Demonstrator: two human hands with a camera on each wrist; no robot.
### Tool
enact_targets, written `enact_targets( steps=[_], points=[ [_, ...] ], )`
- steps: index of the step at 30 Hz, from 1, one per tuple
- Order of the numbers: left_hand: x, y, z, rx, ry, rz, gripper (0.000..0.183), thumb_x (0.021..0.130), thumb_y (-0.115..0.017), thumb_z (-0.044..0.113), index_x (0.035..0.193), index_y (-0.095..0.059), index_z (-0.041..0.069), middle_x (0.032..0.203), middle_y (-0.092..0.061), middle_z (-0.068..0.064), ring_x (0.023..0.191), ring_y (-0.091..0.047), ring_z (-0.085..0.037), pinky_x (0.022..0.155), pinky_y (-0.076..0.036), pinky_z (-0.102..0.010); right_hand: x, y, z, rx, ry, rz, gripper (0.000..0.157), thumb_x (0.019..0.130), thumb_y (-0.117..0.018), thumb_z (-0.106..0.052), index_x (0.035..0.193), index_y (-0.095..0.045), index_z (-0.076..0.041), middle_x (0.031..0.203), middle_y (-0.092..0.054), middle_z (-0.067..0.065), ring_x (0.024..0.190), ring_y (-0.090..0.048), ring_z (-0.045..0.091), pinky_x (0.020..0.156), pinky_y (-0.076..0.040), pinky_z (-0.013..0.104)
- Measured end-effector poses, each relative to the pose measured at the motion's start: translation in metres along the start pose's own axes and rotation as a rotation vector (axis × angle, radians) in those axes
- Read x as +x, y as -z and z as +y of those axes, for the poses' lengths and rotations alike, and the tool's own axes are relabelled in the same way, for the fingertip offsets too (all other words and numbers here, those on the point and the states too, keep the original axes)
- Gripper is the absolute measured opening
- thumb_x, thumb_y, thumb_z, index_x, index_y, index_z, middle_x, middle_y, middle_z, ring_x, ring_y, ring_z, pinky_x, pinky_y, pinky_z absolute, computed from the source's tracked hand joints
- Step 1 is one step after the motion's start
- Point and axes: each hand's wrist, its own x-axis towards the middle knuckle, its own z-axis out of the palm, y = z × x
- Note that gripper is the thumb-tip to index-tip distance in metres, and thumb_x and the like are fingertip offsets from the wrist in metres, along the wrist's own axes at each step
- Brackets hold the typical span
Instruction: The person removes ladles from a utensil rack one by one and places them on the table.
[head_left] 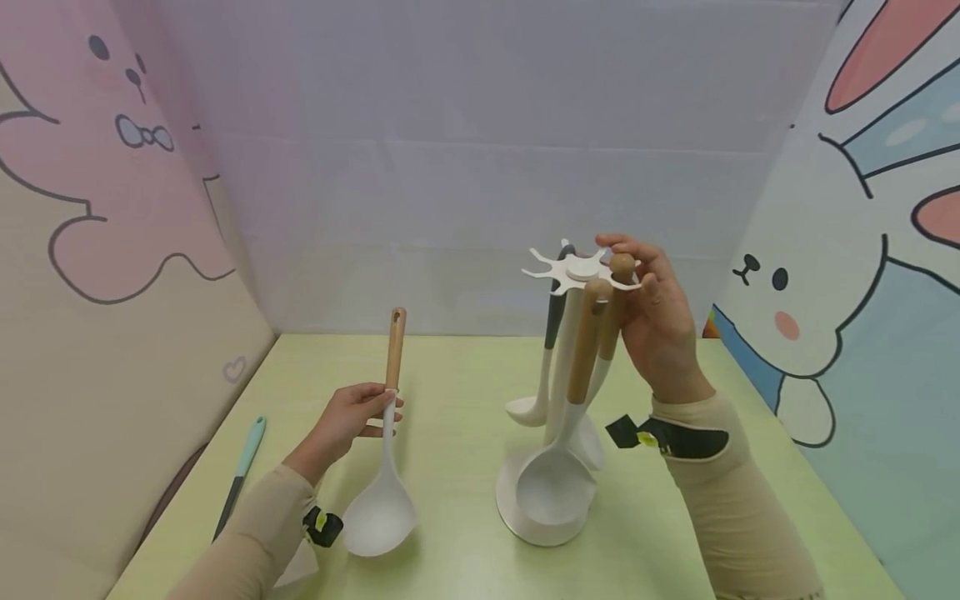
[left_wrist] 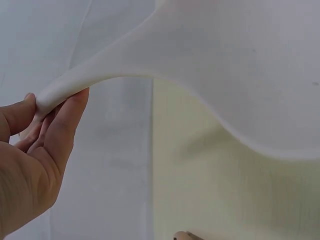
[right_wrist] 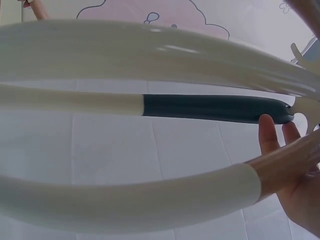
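Observation:
My left hand (head_left: 356,417) grips a white wok spatula (head_left: 380,512) at its neck, just below the wooden handle. Its broad head hangs low over the table and fills much of the left wrist view. At the top of a white utensil stand (head_left: 546,533), my right hand (head_left: 660,308) holds the upper end of a wooden-handled utensil (head_left: 588,442), whose white head is partly hidden. In front of it hangs a white ladle (head_left: 557,487) with a wooden handle. A smaller ladle (head_left: 530,408) with a dark handle (right_wrist: 215,107) hangs behind, close to the right fingertips (right_wrist: 267,127).
A utensil with a mint handle (head_left: 253,442) and dark shaft lies on the table (head_left: 450,392) at the left. A white piece (head_left: 300,565) shows beneath the left sleeve. Cloth walls (head_left: 487,192) with cartoon figures surround the table.

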Motion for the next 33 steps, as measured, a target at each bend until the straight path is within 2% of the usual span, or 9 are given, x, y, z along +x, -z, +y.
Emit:
enact_targets(
  steps=[4, 10, 17, 23, 28, 33],
  points=[
    [0.001, 0.002, -0.012, 0.013, 0.05, -0.035, 0.034, 0.103, -0.054, 0.01, 0.124, -0.056, -0.018, 0.1, -0.071, -0.009, 0.086, -0.07, -0.017, 0.072, -0.061, -0.038, 0.0, 0.0, -0.001, 0.001, 0.005, 0.002, 0.04, 0.094, -0.066, -0.04, 0.122, -0.06, -0.012, 0.14, -0.044, 0.012, 0.123, -0.045, 0.024, 0.101, -0.029, 0.047],
    [-0.001, 0.002, -0.025, 0.029, 0.09, -0.055, 0.035, 0.104, -0.055, 0.013, 0.121, -0.057, -0.018, 0.099, -0.071, -0.008, 0.09, -0.071, -0.025, 0.07, -0.061, -0.039, -0.001, 0.001, -0.001, 0.0, 0.007, -0.002, 0.041, 0.095, -0.065, -0.039, 0.124, -0.059, -0.011, 0.14, -0.043, 0.012, 0.12, -0.048, 0.024, 0.099, -0.032, 0.046],
    [0.0, 0.0, -0.041, 0.084, 0.167, -0.039, 0.037, 0.104, -0.054, 0.014, 0.124, -0.056, -0.017, 0.107, -0.069, -0.023, 0.095, -0.07, -0.034, 0.065, -0.061, -0.034, -0.001, 0.001, -0.002, -0.012, 0.001, -0.007, 0.041, 0.096, -0.064, -0.04, 0.125, -0.058, -0.011, 0.141, -0.042, 0.013, 0.12, -0.05, 0.024, 0.099, -0.034, 0.046],
    [-0.001, -0.001, -0.051, 0.091, 0.202, -0.067, 0.035, 0.104, -0.053, 0.013, 0.12, -0.056, -0.019, 0.106, -0.069, -0.023, 0.092, -0.071, -0.029, 0.067, -0.061, -0.036, -0.001, 0.0, -0.001, -0.015, -0.004, -0.006, 0.041, 0.096, -0.064, -0.04, 0.125, -0.059, -0.011, 0.141, -0.043, 0.013, 0.12, -0.05, 0.023, 0.099, -0.034, 0.046],
    [-0.002, -0.002, -0.057, 0.072, 0.224, -0.075, 0.035, 0.104, -0.053, 0.012, 0.119, -0.056, -0.019, 0.102, -0.07, -0.02, 0.086, -0.071, -0.022, 0.065, -0.06, -0.033, -0.001, 0.001, -0.001, -0.025, -0.01, -0.008, 0.041, 0.096, -0.064, -0.04, 0.125, -0.058, -0.012, 0.141, -0.043, 0.012, 0.12, -0.05, 0.023, 0.1, -0.033, 0.046],
    [-0.002, 0.001, -0.064, 0.059, 0.239, -0.08, 0.034, 0.104, -0.052, 0.012, 0.117, -0.057, -0.02, 0.099, -0.071, -0.018, 0.083, -0.071, -0.02, 0.063, -0.06, -0.03, -0.001, 0.001, -0.001, -0.023, -0.009, -0.004, 0.041, 0.095, -0.064, -0.041, 0.125, -0.059, -0.012, 0.141, -0.043, 0.011, 0.12, -0.05, 0.023, 0.1, -0.031, 0.047]
  ],
)
